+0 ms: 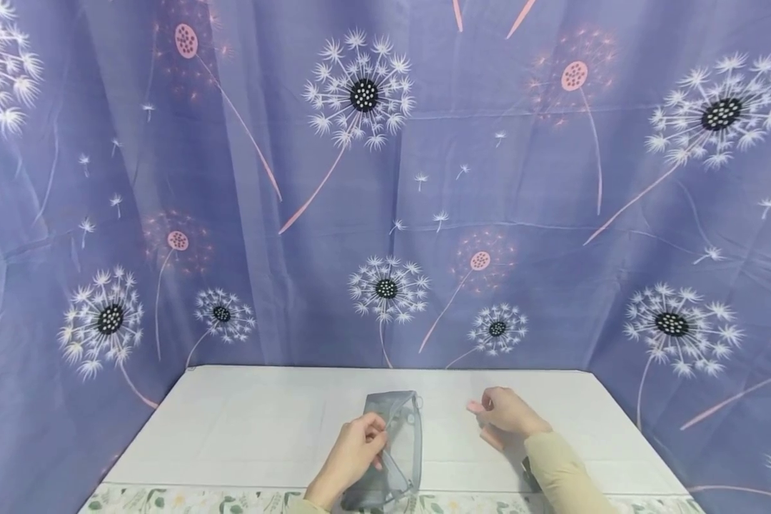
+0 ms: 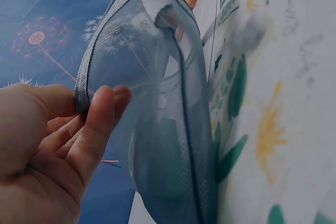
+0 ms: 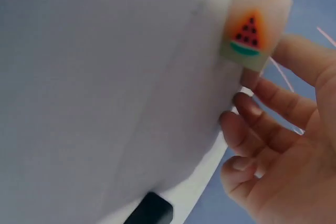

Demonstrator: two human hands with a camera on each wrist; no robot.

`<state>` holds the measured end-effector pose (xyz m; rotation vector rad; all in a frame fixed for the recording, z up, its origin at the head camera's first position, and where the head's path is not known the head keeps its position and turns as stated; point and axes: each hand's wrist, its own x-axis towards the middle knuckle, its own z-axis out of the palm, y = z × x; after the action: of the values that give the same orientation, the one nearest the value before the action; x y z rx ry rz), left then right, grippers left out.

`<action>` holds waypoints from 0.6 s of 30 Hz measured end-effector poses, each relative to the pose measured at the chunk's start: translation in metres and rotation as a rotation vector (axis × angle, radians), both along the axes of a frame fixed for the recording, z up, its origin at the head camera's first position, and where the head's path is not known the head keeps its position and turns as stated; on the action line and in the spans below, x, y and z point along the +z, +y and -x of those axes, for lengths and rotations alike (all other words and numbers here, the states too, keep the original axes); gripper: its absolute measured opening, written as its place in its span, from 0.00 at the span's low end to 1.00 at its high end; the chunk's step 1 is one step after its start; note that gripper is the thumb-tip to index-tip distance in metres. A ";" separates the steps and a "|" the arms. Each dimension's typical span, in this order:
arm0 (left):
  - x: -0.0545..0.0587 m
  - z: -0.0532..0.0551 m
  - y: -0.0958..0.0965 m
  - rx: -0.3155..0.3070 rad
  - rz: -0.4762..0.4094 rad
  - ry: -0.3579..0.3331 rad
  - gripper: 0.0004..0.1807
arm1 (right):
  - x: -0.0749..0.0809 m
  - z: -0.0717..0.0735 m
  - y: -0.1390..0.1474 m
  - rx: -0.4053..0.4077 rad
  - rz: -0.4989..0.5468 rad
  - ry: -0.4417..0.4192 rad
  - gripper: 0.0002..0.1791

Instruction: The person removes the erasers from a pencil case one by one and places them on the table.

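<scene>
My left hand [image 1: 352, 451] pinches the zipped rim of a grey-blue mesh pouch [image 1: 410, 435], thumb against fingers. In the left wrist view the mouth of the pouch [image 2: 157, 129] gapes, and a greenish patch shows dimly through the mesh. To the right, my right hand [image 1: 512, 414] is raised over the white table and holds a small eraser [image 3: 255, 29] between thumb and index finger. The eraser is pinkish fading to green, with a watermelon slice printed on it. Its other fingers are loosely bent.
Below the right hand lies an orange-brown piece [image 1: 492, 438], its kind unclear. A black object [image 3: 151, 211] sits near the right forearm, partly hidden by the sleeve in the head view. The white tabletop [image 1: 250, 421] has a leaf-patterned front strip [image 1: 167, 500]. Purple dandelion curtains [image 1: 308, 307] enclose it.
</scene>
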<state>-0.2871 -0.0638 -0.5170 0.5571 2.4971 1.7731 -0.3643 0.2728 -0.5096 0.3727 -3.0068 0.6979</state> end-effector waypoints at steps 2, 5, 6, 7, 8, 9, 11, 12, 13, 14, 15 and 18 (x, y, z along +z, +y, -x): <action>0.001 0.001 0.000 -0.003 0.002 0.000 0.08 | 0.002 0.000 0.001 -0.011 -0.013 -0.003 0.25; 0.001 0.003 0.001 -0.003 0.009 -0.005 0.08 | 0.005 -0.001 0.001 -0.021 -0.050 0.023 0.35; 0.001 0.004 0.001 -0.003 0.010 -0.006 0.08 | 0.007 -0.002 0.000 -0.016 -0.065 0.041 0.36; 0.001 0.004 0.001 -0.002 0.013 -0.006 0.08 | 0.010 -0.002 -0.001 -0.010 -0.080 0.057 0.36; 0.001 0.004 0.001 0.001 0.017 -0.012 0.08 | 0.012 -0.004 -0.004 -0.006 -0.090 0.074 0.36; 0.001 0.005 0.001 0.002 0.019 -0.013 0.08 | 0.015 -0.006 -0.006 -0.003 -0.095 0.086 0.34; 0.000 0.004 0.001 0.002 0.021 -0.014 0.09 | 0.019 -0.011 -0.012 0.010 -0.085 0.105 0.30; 0.000 0.004 0.000 0.002 0.022 -0.014 0.09 | 0.020 -0.013 -0.016 0.021 -0.077 0.116 0.29; 0.000 0.004 0.000 0.002 0.022 -0.015 0.09 | 0.021 -0.016 -0.020 0.031 -0.072 0.129 0.27; 0.000 0.004 0.000 0.002 0.023 -0.014 0.08 | 0.022 -0.019 -0.024 0.040 -0.066 0.143 0.25; 0.000 0.004 0.000 0.003 0.023 -0.012 0.08 | 0.022 -0.021 -0.028 0.054 -0.059 0.160 0.24; -0.001 0.003 -0.001 0.009 0.028 -0.015 0.08 | 0.021 -0.030 -0.042 0.113 -0.038 0.227 0.22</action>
<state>-0.2900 -0.0646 -0.5183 0.5297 2.5144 1.7364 -0.3343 0.2309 -0.4885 0.5846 -2.8046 0.5626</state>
